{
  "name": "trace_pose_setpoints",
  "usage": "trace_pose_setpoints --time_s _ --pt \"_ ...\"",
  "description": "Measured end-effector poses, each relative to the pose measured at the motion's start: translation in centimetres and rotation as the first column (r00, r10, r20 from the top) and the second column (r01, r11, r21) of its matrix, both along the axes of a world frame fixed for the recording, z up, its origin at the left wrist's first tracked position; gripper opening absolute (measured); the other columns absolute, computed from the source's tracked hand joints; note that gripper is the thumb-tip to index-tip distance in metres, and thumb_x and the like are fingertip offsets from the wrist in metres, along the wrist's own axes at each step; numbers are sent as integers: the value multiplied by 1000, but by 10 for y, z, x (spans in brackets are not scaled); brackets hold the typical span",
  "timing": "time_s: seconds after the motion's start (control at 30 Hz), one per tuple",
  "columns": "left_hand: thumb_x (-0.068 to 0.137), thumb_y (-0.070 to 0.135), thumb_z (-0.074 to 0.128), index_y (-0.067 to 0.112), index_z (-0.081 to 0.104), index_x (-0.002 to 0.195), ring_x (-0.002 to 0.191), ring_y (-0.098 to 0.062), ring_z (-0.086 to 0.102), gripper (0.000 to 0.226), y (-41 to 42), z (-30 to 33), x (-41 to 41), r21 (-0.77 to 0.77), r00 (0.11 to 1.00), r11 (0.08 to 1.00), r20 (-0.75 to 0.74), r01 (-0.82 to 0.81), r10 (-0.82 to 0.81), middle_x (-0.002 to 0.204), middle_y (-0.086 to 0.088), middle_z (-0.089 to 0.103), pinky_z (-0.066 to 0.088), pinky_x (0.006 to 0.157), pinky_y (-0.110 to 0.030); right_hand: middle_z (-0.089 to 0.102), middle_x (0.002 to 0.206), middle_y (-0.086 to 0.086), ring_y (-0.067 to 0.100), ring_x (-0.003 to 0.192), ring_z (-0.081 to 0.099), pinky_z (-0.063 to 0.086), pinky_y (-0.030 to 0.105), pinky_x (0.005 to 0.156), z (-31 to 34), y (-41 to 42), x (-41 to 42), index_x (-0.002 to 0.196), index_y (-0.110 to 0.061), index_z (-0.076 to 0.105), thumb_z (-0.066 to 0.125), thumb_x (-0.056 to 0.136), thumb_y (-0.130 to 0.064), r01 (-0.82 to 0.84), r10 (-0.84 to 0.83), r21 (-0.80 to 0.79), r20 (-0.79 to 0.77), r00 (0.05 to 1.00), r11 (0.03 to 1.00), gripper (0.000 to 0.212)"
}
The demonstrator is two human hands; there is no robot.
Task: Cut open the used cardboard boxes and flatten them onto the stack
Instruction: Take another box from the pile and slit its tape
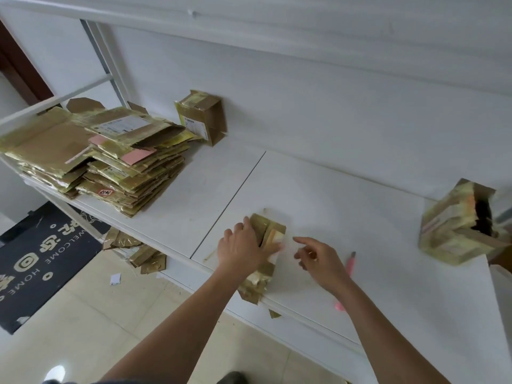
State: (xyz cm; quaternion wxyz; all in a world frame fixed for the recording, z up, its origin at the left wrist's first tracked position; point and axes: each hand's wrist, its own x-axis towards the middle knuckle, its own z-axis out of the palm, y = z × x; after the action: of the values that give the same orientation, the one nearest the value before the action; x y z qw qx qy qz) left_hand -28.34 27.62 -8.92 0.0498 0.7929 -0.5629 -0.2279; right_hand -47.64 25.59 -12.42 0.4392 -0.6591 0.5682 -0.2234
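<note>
We find the left hand (243, 249) lying palm-down on a small taped cardboard box (264, 256) at the front edge of the white bench (360, 217). Its fingers are straight and a little spread, pressing on the box top rather than curling round it; the thumb side is blurred, so we cannot tell whether the thumb hooks the far side. The box is partly collapsed, with brown tape and glossy yellowish wrap, and its near end overhangs the bench's front edge.

The right hand (318, 259) hovers just beside the box on its right — we note it holds nothing. The index finger points out toward the box, the other fingers hang loosely bent. We cannot tell whether the fingertip touches the cardboard.

A pink utility knife (349, 266) lies on the bench just behind the right hand and wrist, partly hidden by them, near the front edge.

The stack of flattened boxes (110, 156) sits at the left end of the bench, reaching its front edge there; a shipping label shows on the top piece. One uncut box (203, 117) stands against the back wall just right of the stack. Another opened box (460, 225) sits at the right edge of the bench, its dark inside showing.

Below the bench, cardboard scraps (138, 250) lie on the tiled floor beside a dark doormat (41, 259).
</note>
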Motion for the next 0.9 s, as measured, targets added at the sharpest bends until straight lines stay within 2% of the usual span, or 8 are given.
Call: trace_pose_setpoints --time_s 0.07,0.13,0.27,0.4,0.5,0.6,0.73,0.9 --pt "62 84 61 5 2 154 132 -30 33 134 4 -2 -10 53 995 997 89 49 -54 145 -9 30 33 105 -42 62 117 6 19 106 62 51 28 91 -11 -5 -25 137 -21 56 48 98 -7 41 -71 -87 -379 923 995 42" --pt "66 68 71 6 -4 154 131 -29 29 131 1 -4 -13 31 992 996 96 81 -84 144 -6 23 29 104 -40 43 137 8 23 124 50 50 34 98 -21 -3 -49 143 -34 44 54 90 -14 -11 17 13 -714 700 1000 58" --pt "76 23 71 18 0 156 141 -29 17 106 -5 0 -4 -8 940 943 76 333 -331 153 -1 19 9 119 -46 44 133 0 19 124 46 51 31 89 -40 7 -73 117 -37 54 56 74 -28 -146 98 19 -824 558 989 44" --pt "82 29 74 18 6 157 150 -28 -4 101 -10 0 11 -9 914 914 -8 406 -407 164 1 4 -4 119 -44 55 105 -8 12 107 53 48 26 63 -43 5 -75 108 -28 62 49 94 -24 -277 -12 -165 -877 480 947 19" --pt "75 33 82 22 18 155 146 -21 17 103 -13 1 15 -53 905 906 -43 420 -423 161 5 20 6 118 -35 56 89 -9 13 82 57 36 26 55 -37 6 -67 93 -25 56 56 90 -22 -35 -233 -384 -627 743 923 4" --pt "72 26 85 25 22 155 147 -15 15 104 -12 -2 15 -63 899 911 -147 408 -413 159 11 22 0 119 -31 59 73 -7 10 65 56 43 30 58 -27 4 -47 82 -17 51 60 86 -7 401 -407 -330 54 912 854 14" --pt "77 26 81 23 21 155 150 -11 -6 99 -13 -4 18 -48 865 929 -352 366 -358 162 13 11 -11 117 -31 68 82 11 18 79 67 60 35 76 -15 4 -17 99 -4 65 59 95 -2 386 -427 221 666 612 896 7" --pt "81 28 78 24 22 154 149 -9 -8 92 -13 -6 17 -73 857 936 -382 345 -346 161 15 11 -11 116 -30 65 73 11 17 73 67 61 39 78 -21 11 6 94 0 61 58 97 -2 341 -434 294 765 476 893 4"
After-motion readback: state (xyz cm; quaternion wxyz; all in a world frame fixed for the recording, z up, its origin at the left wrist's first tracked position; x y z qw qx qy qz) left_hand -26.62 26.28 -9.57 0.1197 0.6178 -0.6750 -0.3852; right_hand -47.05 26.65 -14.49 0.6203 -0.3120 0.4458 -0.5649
